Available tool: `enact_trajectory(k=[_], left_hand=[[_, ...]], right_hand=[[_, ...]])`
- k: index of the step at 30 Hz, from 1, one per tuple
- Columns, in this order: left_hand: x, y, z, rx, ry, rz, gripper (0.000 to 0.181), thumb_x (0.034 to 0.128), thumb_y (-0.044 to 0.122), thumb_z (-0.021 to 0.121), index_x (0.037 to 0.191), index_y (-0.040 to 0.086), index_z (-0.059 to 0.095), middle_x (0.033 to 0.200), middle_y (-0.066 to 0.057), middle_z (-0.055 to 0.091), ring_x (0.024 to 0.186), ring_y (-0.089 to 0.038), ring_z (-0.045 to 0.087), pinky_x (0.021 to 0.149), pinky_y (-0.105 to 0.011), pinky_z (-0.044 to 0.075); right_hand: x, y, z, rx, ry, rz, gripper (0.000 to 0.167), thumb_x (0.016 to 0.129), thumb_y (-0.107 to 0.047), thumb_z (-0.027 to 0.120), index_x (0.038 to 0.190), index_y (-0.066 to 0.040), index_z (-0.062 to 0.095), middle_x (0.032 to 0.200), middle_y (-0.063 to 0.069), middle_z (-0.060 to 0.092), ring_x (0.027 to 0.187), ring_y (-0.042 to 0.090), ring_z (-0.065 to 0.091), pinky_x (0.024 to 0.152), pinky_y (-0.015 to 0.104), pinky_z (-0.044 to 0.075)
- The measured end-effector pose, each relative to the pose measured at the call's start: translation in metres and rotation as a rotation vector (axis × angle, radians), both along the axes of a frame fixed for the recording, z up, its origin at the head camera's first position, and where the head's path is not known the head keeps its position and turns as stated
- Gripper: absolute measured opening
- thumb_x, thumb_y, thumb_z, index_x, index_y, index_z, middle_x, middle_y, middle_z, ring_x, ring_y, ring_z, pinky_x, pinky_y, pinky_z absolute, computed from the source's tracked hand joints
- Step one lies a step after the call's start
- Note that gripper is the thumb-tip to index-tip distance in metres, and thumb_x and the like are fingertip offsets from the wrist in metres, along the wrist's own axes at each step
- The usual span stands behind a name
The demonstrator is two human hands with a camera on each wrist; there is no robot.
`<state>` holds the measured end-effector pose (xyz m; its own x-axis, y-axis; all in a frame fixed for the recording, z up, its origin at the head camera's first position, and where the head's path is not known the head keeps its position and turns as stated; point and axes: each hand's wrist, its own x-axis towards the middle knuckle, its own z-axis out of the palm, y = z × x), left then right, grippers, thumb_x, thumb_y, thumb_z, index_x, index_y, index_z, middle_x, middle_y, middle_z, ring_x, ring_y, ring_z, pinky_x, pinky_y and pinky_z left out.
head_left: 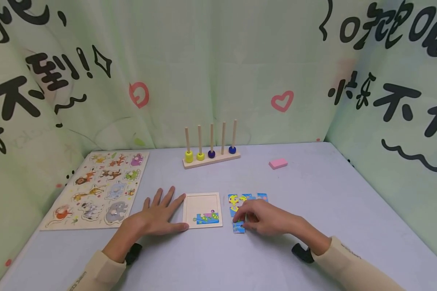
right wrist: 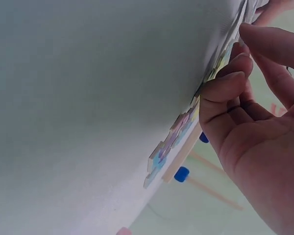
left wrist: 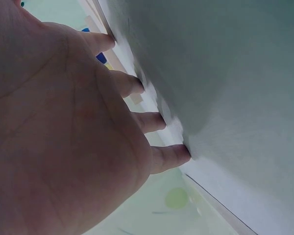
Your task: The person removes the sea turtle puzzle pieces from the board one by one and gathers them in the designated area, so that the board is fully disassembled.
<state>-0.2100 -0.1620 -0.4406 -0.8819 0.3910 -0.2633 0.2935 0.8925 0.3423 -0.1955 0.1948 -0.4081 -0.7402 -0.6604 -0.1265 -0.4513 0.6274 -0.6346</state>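
Note:
A square wooden puzzle tray (head_left: 203, 198) lies on the table, with a few joined puzzle pieces (head_left: 207, 218) in its lower part. My left hand (head_left: 156, 216) is spread flat beside it, thumb and index fingertip touching its left edge. In the left wrist view the fingertips (left wrist: 174, 157) press on the tabletop. Right of the tray, my right hand (head_left: 264, 218) has its fingers curled and pinches a blue puzzle piece (head_left: 238, 228) between thumb and index finger. Several loose pieces (head_left: 234, 199) lie beyond that hand, which partly hides them; some (right wrist: 159, 155) show in the right wrist view.
At the left lies a large animal puzzle board (head_left: 109, 190). A wooden peg stand (head_left: 213, 160) with yellow and blue beads is at the back. A pink block (head_left: 278, 163) lies at back right. Printed curtains (head_left: 211, 72) enclose the table's back and sides.

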Motion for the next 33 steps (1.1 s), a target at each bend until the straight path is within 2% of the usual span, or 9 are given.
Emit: enact_trajectory(k=[5, 9, 12, 16, 20, 26, 33], left_hand=[[0.000, 0.000, 0.000, 0.000, 0.001, 0.003, 0.107, 0.0876, 0.084, 0.058, 0.170, 0.022, 0.026, 0.180, -0.017, 0.004, 0.165, -0.053, -0.002, 0.124, -0.082, 0.004], [0.003, 0.001, 0.006, -0.005, -0.023, 0.003, 0.105, 0.0896, 0.080, 0.059, 0.170, 0.022, 0.024, 0.180, -0.017, 0.003, 0.165, -0.053, -0.004, 0.125, -0.081, 0.003], [0.006, 0.003, 0.015, -0.005, -0.041, -0.006, 0.104, 0.0913, 0.077, 0.059, 0.170, 0.020, 0.024, 0.180, -0.020, 0.003, 0.163, -0.056, -0.003, 0.124, -0.083, 0.004], [0.009, 0.005, 0.023, -0.019, -0.043, -0.014, 0.102, 0.0926, 0.074, 0.060, 0.170, 0.019, 0.025, 0.179, -0.022, 0.005, 0.162, -0.058, 0.000, 0.122, -0.084, 0.007], [0.009, 0.004, 0.022, -0.019, -0.044, -0.014, 0.102, 0.0923, 0.075, 0.060, 0.170, 0.019, 0.025, 0.179, -0.022, 0.005, 0.162, -0.058, 0.000, 0.122, -0.084, 0.006], [0.005, 0.001, 0.013, -0.002, -0.044, -0.007, 0.106, 0.0892, 0.082, 0.056, 0.171, 0.023, 0.023, 0.180, -0.020, 0.002, 0.164, -0.055, -0.004, 0.124, -0.082, 0.001], [0.007, 0.003, 0.016, 0.010, -0.046, -0.009, 0.105, 0.0903, 0.079, 0.059, 0.170, 0.020, 0.025, 0.179, -0.022, 0.005, 0.162, -0.058, -0.001, 0.122, -0.084, 0.004]], right_hand=[[-0.001, 0.000, -0.001, 0.023, 0.037, 0.012, 0.023, 0.097, -0.003, 0.073, 0.114, -0.018, 0.078, 0.106, -0.005, 0.069, 0.078, 0.003, 0.051, 0.070, 0.019, 0.047], [0.000, -0.003, 0.000, 0.038, 0.052, 0.012, 0.024, 0.097, -0.003, 0.072, 0.115, -0.018, 0.078, 0.108, -0.005, 0.068, 0.080, 0.003, 0.052, 0.072, 0.019, 0.047], [0.000, -0.004, 0.000, 0.051, 0.062, 0.006, 0.024, 0.097, -0.003, 0.072, 0.115, -0.018, 0.079, 0.108, -0.005, 0.068, 0.081, 0.003, 0.051, 0.072, 0.019, 0.047], [-0.001, -0.005, 0.000, 0.067, 0.086, 0.011, 0.024, 0.098, -0.002, 0.071, 0.115, -0.018, 0.079, 0.108, -0.006, 0.068, 0.082, 0.004, 0.052, 0.073, 0.019, 0.048], [-0.001, -0.006, -0.001, 0.072, 0.098, 0.015, 0.024, 0.098, -0.002, 0.071, 0.114, -0.018, 0.079, 0.110, -0.005, 0.069, 0.084, 0.005, 0.053, 0.074, 0.019, 0.048], [0.000, -0.004, -0.003, 0.072, 0.108, 0.018, 0.025, 0.097, -0.003, 0.073, 0.115, -0.019, 0.080, 0.109, -0.006, 0.069, 0.083, 0.002, 0.052, 0.074, 0.019, 0.049], [0.001, -0.004, -0.002, 0.068, 0.111, 0.017, 0.024, 0.097, -0.004, 0.074, 0.114, -0.019, 0.079, 0.108, -0.006, 0.068, 0.082, 0.002, 0.051, 0.073, 0.019, 0.049]])
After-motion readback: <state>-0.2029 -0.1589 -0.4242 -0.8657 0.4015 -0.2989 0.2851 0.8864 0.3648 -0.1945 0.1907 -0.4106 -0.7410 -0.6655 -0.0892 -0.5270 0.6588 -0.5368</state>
